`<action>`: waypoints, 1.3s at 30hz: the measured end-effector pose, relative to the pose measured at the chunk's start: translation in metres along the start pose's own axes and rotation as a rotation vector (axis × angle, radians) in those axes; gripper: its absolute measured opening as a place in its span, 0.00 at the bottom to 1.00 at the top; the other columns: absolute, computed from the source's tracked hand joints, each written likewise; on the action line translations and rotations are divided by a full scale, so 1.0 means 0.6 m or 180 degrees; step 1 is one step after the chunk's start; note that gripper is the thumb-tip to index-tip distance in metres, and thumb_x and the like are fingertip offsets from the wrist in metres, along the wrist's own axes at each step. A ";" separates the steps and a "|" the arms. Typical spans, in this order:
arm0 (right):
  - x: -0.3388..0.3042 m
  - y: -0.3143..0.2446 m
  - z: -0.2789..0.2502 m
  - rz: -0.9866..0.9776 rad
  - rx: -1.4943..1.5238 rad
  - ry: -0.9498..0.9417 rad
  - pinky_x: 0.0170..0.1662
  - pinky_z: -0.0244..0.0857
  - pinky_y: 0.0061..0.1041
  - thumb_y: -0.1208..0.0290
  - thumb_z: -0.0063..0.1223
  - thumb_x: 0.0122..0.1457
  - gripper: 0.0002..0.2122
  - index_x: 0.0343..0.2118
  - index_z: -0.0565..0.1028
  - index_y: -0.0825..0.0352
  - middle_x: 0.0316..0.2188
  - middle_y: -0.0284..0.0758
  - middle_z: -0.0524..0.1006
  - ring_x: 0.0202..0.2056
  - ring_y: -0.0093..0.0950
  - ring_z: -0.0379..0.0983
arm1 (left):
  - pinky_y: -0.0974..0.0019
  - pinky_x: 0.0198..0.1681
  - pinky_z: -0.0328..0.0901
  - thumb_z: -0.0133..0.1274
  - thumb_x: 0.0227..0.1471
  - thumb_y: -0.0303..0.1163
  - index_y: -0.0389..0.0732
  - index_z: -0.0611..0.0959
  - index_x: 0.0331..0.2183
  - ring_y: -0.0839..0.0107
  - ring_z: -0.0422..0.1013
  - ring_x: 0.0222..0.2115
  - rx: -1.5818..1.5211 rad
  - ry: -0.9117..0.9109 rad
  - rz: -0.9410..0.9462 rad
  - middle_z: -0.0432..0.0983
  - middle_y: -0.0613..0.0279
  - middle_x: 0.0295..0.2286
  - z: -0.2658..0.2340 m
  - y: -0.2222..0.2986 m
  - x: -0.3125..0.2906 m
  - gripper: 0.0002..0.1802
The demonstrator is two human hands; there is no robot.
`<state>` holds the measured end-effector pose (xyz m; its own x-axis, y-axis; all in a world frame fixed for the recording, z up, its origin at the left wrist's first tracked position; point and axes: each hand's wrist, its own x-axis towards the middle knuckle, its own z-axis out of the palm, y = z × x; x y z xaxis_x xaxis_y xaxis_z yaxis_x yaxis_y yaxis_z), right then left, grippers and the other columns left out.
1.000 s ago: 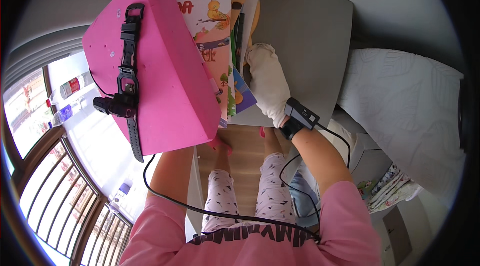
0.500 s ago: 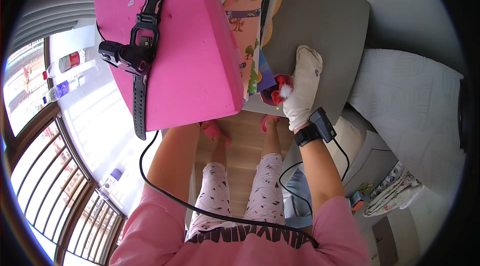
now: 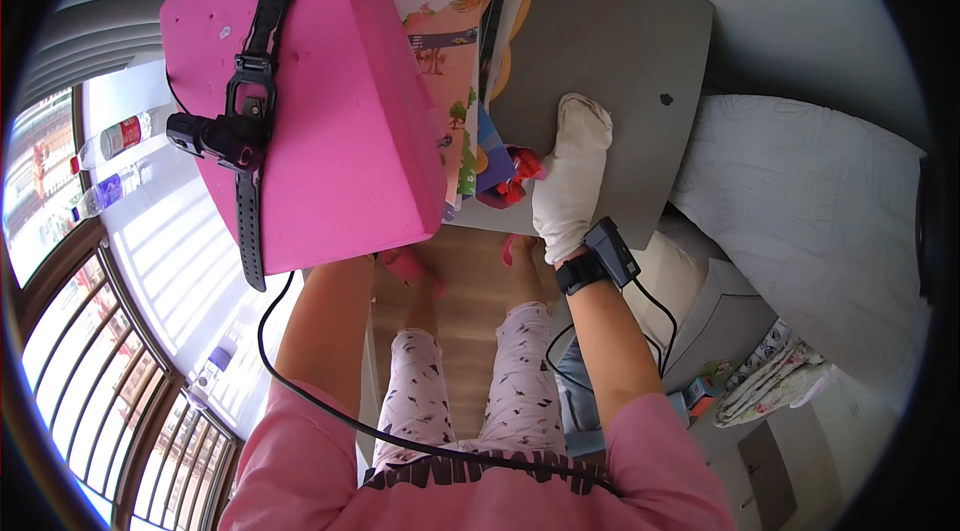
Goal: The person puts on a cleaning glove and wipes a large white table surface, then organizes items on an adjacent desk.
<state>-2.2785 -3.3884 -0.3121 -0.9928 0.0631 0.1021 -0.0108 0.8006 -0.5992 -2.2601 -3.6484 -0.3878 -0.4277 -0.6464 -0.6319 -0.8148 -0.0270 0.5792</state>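
Left hand's hidden by the pink box, fingers unreadable. Since a second ago, a red bundle has been exposed beside the books, so it's probably what's being handled. White-covered right hand is stretched forward just beside it; finger spread can't be told.

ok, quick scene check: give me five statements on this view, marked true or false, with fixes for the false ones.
1. The right hand is inside a white covering. True.
2. A black strap lies on the pink block. True.
3. The left hand is in full view. False: it is hidden; the left arm goes out of sight at the pink block.
4. The right wrist is bare. False: a black band is around it.
5. The books lie to the right of the pink block. True.
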 end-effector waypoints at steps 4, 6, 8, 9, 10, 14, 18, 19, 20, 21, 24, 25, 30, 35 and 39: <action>-0.044 0.001 -0.015 -0.0101 0.0297 -0.0716 0.60 0.49 0.35 0.85 0.43 0.48 0.21 0.49 0.66 0.71 0.49 0.46 0.66 0.55 0.42 0.58 | 0.55 0.52 0.60 0.40 0.58 0.42 0.38 0.68 0.48 0.60 0.65 0.46 -0.0033 -0.0215 0.0093 0.65 0.56 0.48 -0.039 -0.010 0.018 0.22; -0.049 0.015 -0.045 0.0091 0.0580 -0.0619 0.60 0.50 0.33 0.90 0.38 0.48 0.23 0.50 0.66 0.70 0.49 0.45 0.66 0.55 0.41 0.58 | 0.55 0.52 0.60 0.40 0.58 0.42 0.38 0.68 0.48 0.60 0.65 0.46 -0.0071 -0.0333 0.0121 0.65 0.56 0.47 -0.037 -0.022 0.015 0.22; 0.004 0.062 -0.084 0.0488 0.0415 0.0146 0.61 0.47 0.31 0.89 0.36 0.50 0.26 0.55 0.59 0.72 0.54 0.43 0.60 0.58 0.37 0.53 | 0.55 0.52 0.60 0.40 0.58 0.42 0.38 0.68 0.48 0.60 0.65 0.46 -0.0082 -0.0384 0.0139 0.65 0.56 0.47 -0.021 -0.021 0.002 0.22; 0.057 0.059 -0.107 0.0685 0.0402 0.0273 0.63 0.44 0.29 0.86 0.37 0.54 0.24 0.57 0.56 0.73 0.56 0.43 0.57 0.59 0.36 0.51 | 0.55 0.52 0.60 0.40 0.58 0.42 0.38 0.68 0.48 0.60 0.65 0.46 -0.0047 -0.0366 0.0162 0.65 0.56 0.47 -0.051 -0.023 0.014 0.21; 0.090 0.104 -0.113 0.0394 0.0096 0.0573 0.63 0.42 0.27 0.81 0.39 0.57 0.23 0.57 0.56 0.72 0.57 0.41 0.56 0.59 0.34 0.51 | 0.55 0.52 0.60 0.40 0.58 0.42 0.38 0.68 0.48 0.60 0.65 0.46 -0.0045 -0.0395 0.0190 0.65 0.56 0.47 -0.050 -0.016 0.017 0.21; 0.136 0.166 -0.088 0.0790 0.1230 0.0543 0.57 0.51 0.19 0.71 0.42 0.62 0.16 0.51 0.62 0.71 0.50 0.33 0.63 0.53 0.24 0.59 | 0.55 0.52 0.60 0.40 0.58 0.42 0.38 0.68 0.48 0.59 0.66 0.46 0.0002 -0.0456 0.0222 0.65 0.55 0.47 -0.047 -0.031 0.012 0.21; 0.104 0.150 -0.092 0.0933 0.1825 0.0357 0.60 0.48 0.22 0.73 0.42 0.61 0.16 0.51 0.64 0.70 0.51 0.36 0.65 0.56 0.28 0.57 | 0.55 0.52 0.60 0.40 0.58 0.42 0.38 0.68 0.48 0.59 0.66 0.46 0.0105 -0.0425 0.0229 0.65 0.55 0.47 -0.063 -0.038 0.007 0.21; 0.094 0.154 -0.090 0.0834 0.1562 0.0238 0.59 0.51 0.21 0.73 0.42 0.61 0.15 0.50 0.65 0.70 0.50 0.35 0.66 0.54 0.27 0.59 | 0.55 0.52 0.60 0.40 0.58 0.42 0.38 0.68 0.47 0.59 0.66 0.46 0.0108 -0.0445 0.0232 0.65 0.55 0.47 -0.059 -0.038 0.006 0.21; 0.081 0.156 -0.089 0.0733 0.1297 0.0120 0.57 0.53 0.21 0.74 0.43 0.61 0.14 0.49 0.67 0.70 0.49 0.34 0.68 0.53 0.26 0.62 | 0.55 0.52 0.60 0.40 0.58 0.42 0.38 0.68 0.47 0.59 0.66 0.46 0.0109 -0.0466 0.0235 0.65 0.55 0.47 -0.051 -0.041 0.004 0.21; 0.063 0.150 -0.082 0.0727 0.1323 0.0102 0.57 0.53 0.21 0.74 0.43 0.61 0.14 0.49 0.67 0.70 0.49 0.34 0.68 0.53 0.26 0.62 | 0.55 0.52 0.60 0.40 0.58 0.42 0.38 0.68 0.47 0.59 0.66 0.46 0.0126 -0.0443 0.0244 0.65 0.55 0.47 -0.038 -0.027 0.020 0.21; 0.006 0.121 -0.082 0.1433 0.2170 -0.0261 0.55 0.57 0.19 0.70 0.46 0.61 0.18 0.52 0.63 0.70 0.50 0.33 0.67 0.50 0.22 0.65 | 0.55 0.52 0.60 0.40 0.58 0.41 0.37 0.68 0.47 0.59 0.66 0.46 0.0163 -0.0412 0.0256 0.65 0.55 0.47 -0.045 -0.027 0.026 0.21; -0.013 0.101 -0.076 0.1419 0.2230 -0.0282 0.55 0.57 0.19 0.70 0.46 0.61 0.18 0.52 0.63 0.70 0.50 0.33 0.67 0.50 0.22 0.65 | 0.55 0.52 0.60 0.40 0.58 0.41 0.37 0.68 0.47 0.59 0.66 0.46 0.0190 -0.0361 0.0287 0.65 0.55 0.47 -0.053 -0.017 0.036 0.21; -0.096 0.031 -0.071 0.1282 0.1970 -0.0717 0.56 0.56 0.21 0.75 0.41 0.61 0.15 0.51 0.66 0.71 0.48 0.35 0.69 0.51 0.26 0.65 | 0.55 0.51 0.60 0.40 0.58 0.41 0.37 0.68 0.47 0.59 0.66 0.46 0.0264 -0.0293 0.0237 0.65 0.55 0.47 -0.035 -0.023 0.026 0.21; -0.068 0.054 -0.106 0.1003 0.1807 -0.0472 0.61 0.49 0.27 0.82 0.36 0.58 0.17 0.51 0.67 0.70 0.51 0.38 0.68 0.55 0.30 0.62 | 0.55 0.51 0.61 0.40 0.58 0.41 0.37 0.68 0.47 0.59 0.66 0.45 0.0279 -0.0317 0.0262 0.65 0.55 0.47 -0.083 -0.095 -0.060 0.21; -0.063 0.053 -0.070 -0.0360 0.0806 -0.0410 0.58 0.54 0.28 0.88 0.39 0.52 0.20 0.49 0.68 0.69 0.51 0.38 0.66 0.54 0.32 0.62 | 0.56 0.47 0.66 0.41 0.56 0.34 0.32 0.70 0.44 0.55 0.66 0.48 -0.2603 -0.1039 -0.1766 0.68 0.48 0.46 -0.015 -0.169 -0.191 0.17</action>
<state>-2.2362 -3.3404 -0.3015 -0.9904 -0.1071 0.0877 -0.1356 0.6231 -0.7703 -2.1249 -3.5784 -0.3699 -0.2584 -0.1507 -0.9542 -0.4675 -0.8449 0.2601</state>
